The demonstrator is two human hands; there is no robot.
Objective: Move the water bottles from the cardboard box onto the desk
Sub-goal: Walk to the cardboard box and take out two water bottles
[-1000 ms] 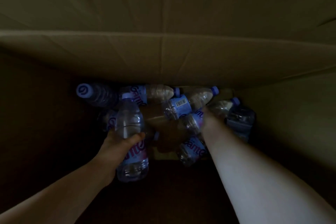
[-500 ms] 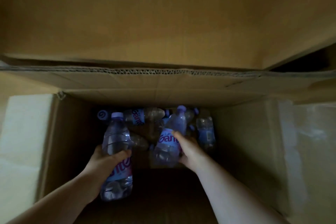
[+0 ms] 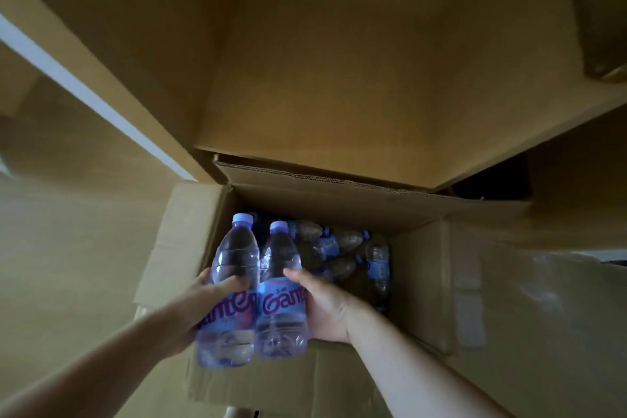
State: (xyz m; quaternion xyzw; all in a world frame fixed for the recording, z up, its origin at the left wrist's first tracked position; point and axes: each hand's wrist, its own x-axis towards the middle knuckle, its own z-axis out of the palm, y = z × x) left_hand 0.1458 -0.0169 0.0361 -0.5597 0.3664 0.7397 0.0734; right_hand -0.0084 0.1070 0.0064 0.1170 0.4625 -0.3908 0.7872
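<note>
Two clear water bottles with purple caps and purple labels are held side by side above the near edge of the open cardboard box (image 3: 420, 268). My left hand (image 3: 200, 302) grips the left bottle (image 3: 234, 285) round its middle. My right hand (image 3: 322, 302) grips the right bottle (image 3: 280, 292) from its right side. Several more bottles (image 3: 342, 248) lie jumbled at the bottom of the box, deep in shadow. No desk is in view.
The box's far flap (image 3: 339, 78) stands up tall behind the opening, and side flaps spread out left (image 3: 176, 231) and right (image 3: 475, 288). A pale wall or floor surface (image 3: 61, 248) shows at the left.
Both hands have risen out of the box's depth, each with a bottle. The right hand took hold of its bottle during this second. The two bottles have come together, side by side.
</note>
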